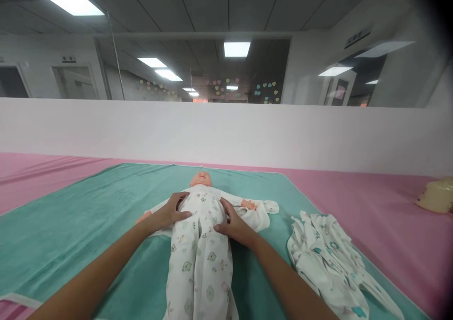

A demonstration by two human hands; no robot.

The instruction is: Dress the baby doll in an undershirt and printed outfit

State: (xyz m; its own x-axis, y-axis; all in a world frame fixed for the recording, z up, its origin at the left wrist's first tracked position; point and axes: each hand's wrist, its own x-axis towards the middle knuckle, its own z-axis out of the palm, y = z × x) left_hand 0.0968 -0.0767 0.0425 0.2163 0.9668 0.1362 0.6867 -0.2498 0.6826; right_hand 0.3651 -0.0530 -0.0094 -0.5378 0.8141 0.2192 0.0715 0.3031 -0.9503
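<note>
A baby doll (201, 179) lies on its back with its head at the far end, its arms spread to both sides. White baby trousers (198, 263) with small green and brown prints cover its legs and reach up its belly. At the left side of the doll's waist, my left hand (171, 215) grips the trousers, its thumb across the front. My right hand (233, 223) grips the other side in the same way. Beside the doll's arms, a white baby top (260, 216) lies spread open under it. Some of my fingertips are hidden against the cloth.
A crumpled white baby garment (329, 258) with teal prints lies to the right. Below everything is a teal cloth (99, 225) over a pink cover (389, 216). A pale yellow object (437, 196) stands at the far right. A white wall (212, 131) with windows rises behind.
</note>
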